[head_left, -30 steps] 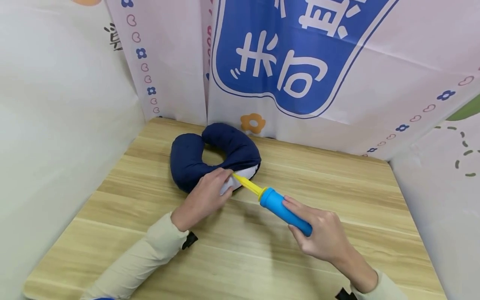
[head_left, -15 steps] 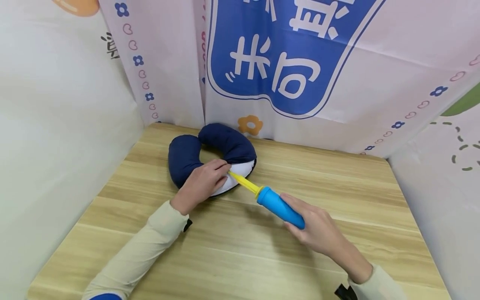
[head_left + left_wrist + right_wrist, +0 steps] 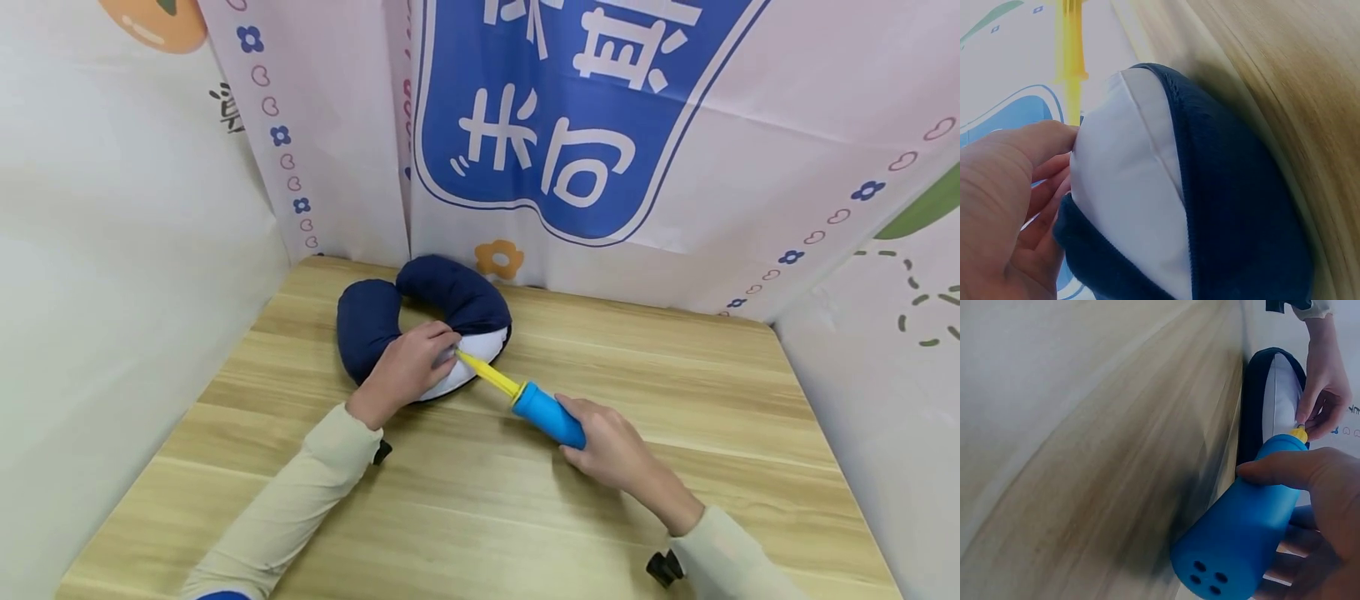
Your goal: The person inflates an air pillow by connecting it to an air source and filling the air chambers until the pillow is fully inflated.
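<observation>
A navy U-shaped neck pillow (image 3: 468, 296) lies near the back of the table, its cover unzipped along the front so that the white inner cushion (image 3: 1129, 162) shows. My left hand (image 3: 408, 362) pinches the upper edge of this white part between thumb and fingers. Right at those fingertips sits the tip of a yellow nozzle (image 3: 487, 371), which belongs to a blue hand pump (image 3: 549, 414). The pump slants down toward the pillow, and my right hand (image 3: 611, 446) grips its rear part. Small holes dot the pump's end in the right wrist view. My left fingers hide where nozzle and cushion meet.
The wooden table (image 3: 480, 517) reaches toward me on both sides of the arms. Behind the pillow hangs a printed white cloth (image 3: 337, 125) with a large blue sign, and pale walls (image 3: 112, 250) close in the left and right sides.
My right hand has moved forward and left, and less of the pump's blue body shows. The left hand has shifted slightly left on the pillow, with more of the white cushion uncovered.
</observation>
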A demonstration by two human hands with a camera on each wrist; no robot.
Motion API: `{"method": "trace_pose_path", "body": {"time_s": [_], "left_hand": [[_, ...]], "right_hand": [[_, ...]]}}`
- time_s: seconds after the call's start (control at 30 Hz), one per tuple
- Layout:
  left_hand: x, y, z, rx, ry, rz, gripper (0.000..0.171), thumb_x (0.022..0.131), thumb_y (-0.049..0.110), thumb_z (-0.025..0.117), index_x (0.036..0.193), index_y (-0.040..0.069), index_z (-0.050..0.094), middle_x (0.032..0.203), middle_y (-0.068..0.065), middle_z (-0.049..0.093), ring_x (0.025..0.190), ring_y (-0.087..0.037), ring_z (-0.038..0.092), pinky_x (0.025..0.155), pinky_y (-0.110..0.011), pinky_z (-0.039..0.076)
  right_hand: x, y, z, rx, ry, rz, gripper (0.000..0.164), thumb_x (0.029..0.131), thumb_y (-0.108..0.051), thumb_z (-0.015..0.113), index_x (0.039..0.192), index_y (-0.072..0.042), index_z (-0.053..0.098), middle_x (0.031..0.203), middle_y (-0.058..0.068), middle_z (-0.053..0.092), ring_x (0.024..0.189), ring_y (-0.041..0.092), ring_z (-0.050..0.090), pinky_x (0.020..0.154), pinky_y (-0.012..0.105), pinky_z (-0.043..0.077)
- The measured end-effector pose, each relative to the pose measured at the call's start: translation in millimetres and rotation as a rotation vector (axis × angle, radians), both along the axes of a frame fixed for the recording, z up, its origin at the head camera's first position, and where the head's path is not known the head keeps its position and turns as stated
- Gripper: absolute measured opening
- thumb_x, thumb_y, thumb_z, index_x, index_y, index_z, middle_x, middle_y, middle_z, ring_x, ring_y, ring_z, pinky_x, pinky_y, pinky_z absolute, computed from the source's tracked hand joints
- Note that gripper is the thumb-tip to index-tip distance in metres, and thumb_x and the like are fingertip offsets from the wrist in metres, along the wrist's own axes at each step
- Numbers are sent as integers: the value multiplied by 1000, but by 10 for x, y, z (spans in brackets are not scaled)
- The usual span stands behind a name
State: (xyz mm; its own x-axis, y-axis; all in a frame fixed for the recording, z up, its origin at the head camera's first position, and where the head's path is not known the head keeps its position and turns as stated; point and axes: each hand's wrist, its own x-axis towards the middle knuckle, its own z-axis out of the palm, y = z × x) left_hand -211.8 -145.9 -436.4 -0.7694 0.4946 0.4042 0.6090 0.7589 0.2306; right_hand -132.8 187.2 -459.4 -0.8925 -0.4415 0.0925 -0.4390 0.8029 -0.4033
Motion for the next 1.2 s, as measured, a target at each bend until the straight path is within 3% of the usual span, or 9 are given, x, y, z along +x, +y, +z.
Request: {"method": "trace_pose_path", "body": {"time_s": [0.17,0.33,0.57,0.8,0.97,1.2], "left_hand": [[4,20,2,-2,1,0,25,94,13,80,118,6,77,115,-8,74,102,-22,71,86,-35,63],[28,12,26,-6,22,16,26,93,13,82,117,5,77,112,-9,74,99,-23,71,84,-37,63],[36,47,23,-32,27,20,28,93,14,82,119,5,77,114,-9,74,99,-24,72,82,-38,63],[50,37,14,-56,89,18,26,93,18,83,117,8,78,111,-7,74,95,-23,72,78,-37,64],[62,46,-6,-73,135,5,25,91,22,85,113,11,80,106,-4,72,90,-20,69,73,-35,62],[59,114,-67,-73,169,-5,19,94,13,81,112,10,81,103,-4,70,88,-20,63,72,-32,59]], "right_hand": [[-28,-101,16,-6,45,-15,76,88,-23,88,152,-1,53,143,19,67,125,36,69,99,55,60],[-142,-385,27,-70,117,-25,75,92,-33,84,154,-5,52,149,18,62,127,33,68,97,53,61],[-271,-661,-65,-154,136,-81,56,89,-27,87,136,-4,67,130,13,73,102,23,73,83,44,64],[-294,-661,-106,-220,212,-75,42,86,-22,89,122,-5,76,117,13,78,95,20,76,78,38,66],[-301,-599,-8,-195,283,-26,40,84,-18,89,118,-2,77,110,13,79,83,15,74,68,31,65],[-336,-538,156,-153,313,38,37,83,-14,87,116,-1,76,96,10,78,59,3,57,47,11,46]]}}
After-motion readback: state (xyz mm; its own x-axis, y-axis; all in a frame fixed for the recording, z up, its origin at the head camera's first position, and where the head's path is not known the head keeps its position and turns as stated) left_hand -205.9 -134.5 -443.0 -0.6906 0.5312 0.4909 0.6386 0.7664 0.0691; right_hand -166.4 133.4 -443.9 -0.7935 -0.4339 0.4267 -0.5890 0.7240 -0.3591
